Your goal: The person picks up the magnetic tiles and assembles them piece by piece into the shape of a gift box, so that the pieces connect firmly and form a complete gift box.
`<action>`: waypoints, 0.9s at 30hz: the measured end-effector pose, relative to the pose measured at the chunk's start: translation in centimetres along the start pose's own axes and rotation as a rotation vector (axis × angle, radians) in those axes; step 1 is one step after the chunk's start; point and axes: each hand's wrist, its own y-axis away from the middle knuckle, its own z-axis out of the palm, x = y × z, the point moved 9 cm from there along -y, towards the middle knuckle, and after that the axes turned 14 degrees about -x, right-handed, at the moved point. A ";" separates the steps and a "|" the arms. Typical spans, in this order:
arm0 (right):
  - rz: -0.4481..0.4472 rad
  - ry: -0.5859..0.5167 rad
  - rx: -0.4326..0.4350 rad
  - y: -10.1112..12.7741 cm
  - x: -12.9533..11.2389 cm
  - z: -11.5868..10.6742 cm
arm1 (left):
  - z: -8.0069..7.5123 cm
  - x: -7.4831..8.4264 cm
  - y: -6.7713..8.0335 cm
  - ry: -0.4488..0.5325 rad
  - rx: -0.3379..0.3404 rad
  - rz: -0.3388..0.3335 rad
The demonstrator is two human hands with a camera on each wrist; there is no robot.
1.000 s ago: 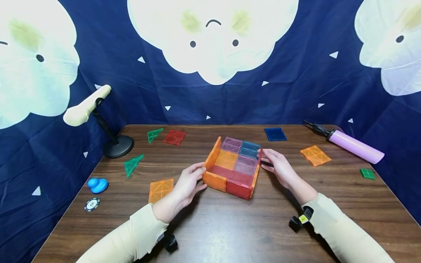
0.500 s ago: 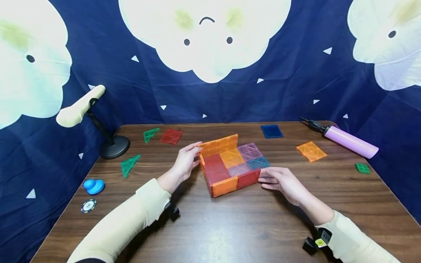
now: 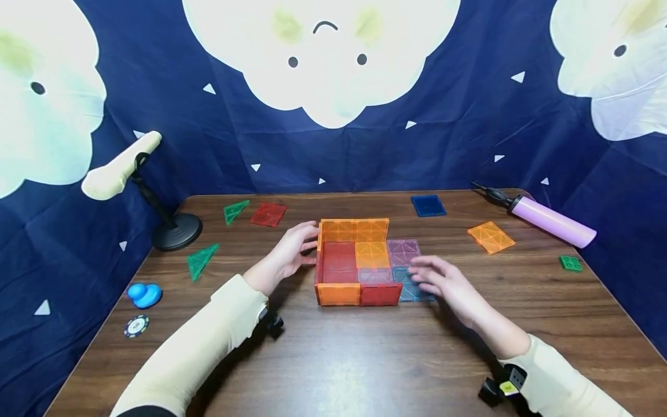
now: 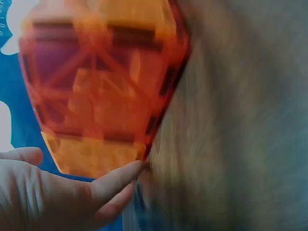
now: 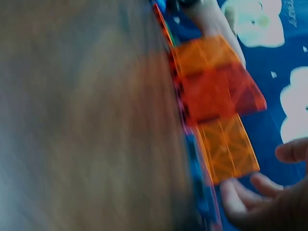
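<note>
A box of translucent magnetic tiles (image 3: 359, 263) stands mid-table, with orange and red tile walls at the left, back and front. Its floor has red, orange and purple tiles, and the right side has no wall. A blue tile (image 3: 409, 289) and a purple tile (image 3: 403, 252) stick out flat on that side. My left hand (image 3: 283, 258) has its fingertips at the left wall's outer face; in the left wrist view its fingers (image 4: 115, 183) lie along the edge of an orange tile (image 4: 91, 154). Above the blue tile my right hand (image 3: 448, 286) hovers with spread, relaxed fingers, holding nothing.
At the left lie green triangles (image 3: 202, 262), a red tile (image 3: 268, 214), a blue duck (image 3: 145, 294) and a poker chip (image 3: 136, 326); a black stand (image 3: 177, 231) is beyond. To the right are blue (image 3: 428, 205) and orange tiles (image 3: 491, 237), a purple pump (image 3: 552, 220) and a green brick (image 3: 570, 263).
The tile box has turned clockwise as seen from above, its long orange wall swinging from the left to the back. My left hand went along its side; my right hand has let go.
</note>
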 end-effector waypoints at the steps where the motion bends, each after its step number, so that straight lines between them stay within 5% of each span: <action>1: 0.004 0.032 0.045 0.0 -0.1 -0.9 | 0.2 -0.2 0.5 0.008 -0.007 -0.016; 5: 0.062 0.087 0.128 0.1 0.1 -3.2 | 1.1 -1.5 2.6 0.043 -0.056 -0.063; 14: 0.105 -0.063 0.141 -0.2 0.7 -3.5 | 2.0 -2.8 4.2 0.039 -0.122 -0.016; 19: 0.057 -0.142 0.140 -0.4 0.3 -3.5 | 1.7 -3.0 4.5 0.041 -0.109 -0.012; 27: -0.067 -0.079 0.071 -1.9 -1.5 -2.0 | 1.8 -3.0 5.0 0.015 -0.123 0.001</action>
